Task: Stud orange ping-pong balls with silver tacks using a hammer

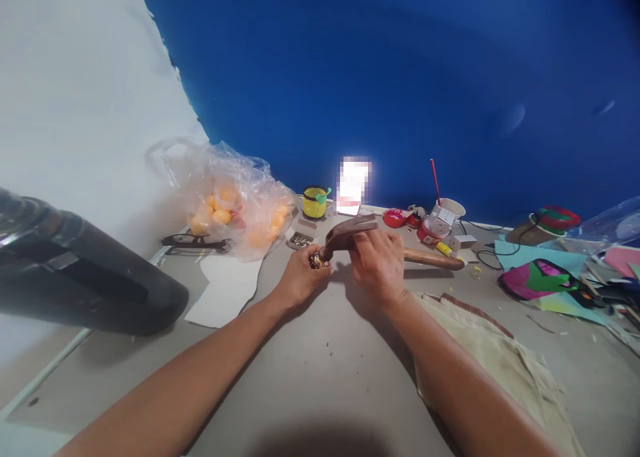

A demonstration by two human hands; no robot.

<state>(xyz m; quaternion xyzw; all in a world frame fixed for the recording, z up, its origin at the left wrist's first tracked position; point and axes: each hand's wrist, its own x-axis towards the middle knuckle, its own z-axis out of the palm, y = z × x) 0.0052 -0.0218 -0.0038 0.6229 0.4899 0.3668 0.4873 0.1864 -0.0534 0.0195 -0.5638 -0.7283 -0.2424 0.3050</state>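
Observation:
My right hand (379, 264) is closed around a hammer (434, 260), near its head; the wooden handle sticks out to the right. The dark metal head points left, its end at or against a small round piece studded with shiny bits (317, 262). My left hand (299, 277) pinches that piece just above the table, and its fingers hide part of it. I cannot tell whether the hammer touches it. Behind my left hand lies a small open box of tiny shiny metal pieces (301, 241).
Plastic bags of orange balls (220, 214), glasses (195, 242) and white paper (227, 287) lie left, beside a big dark cylinder (100, 270). A yellow pot (315, 204) and bright phone-like screen (353, 184) stand behind. A white cup (447, 216) and beige cloth (480, 357) are right.

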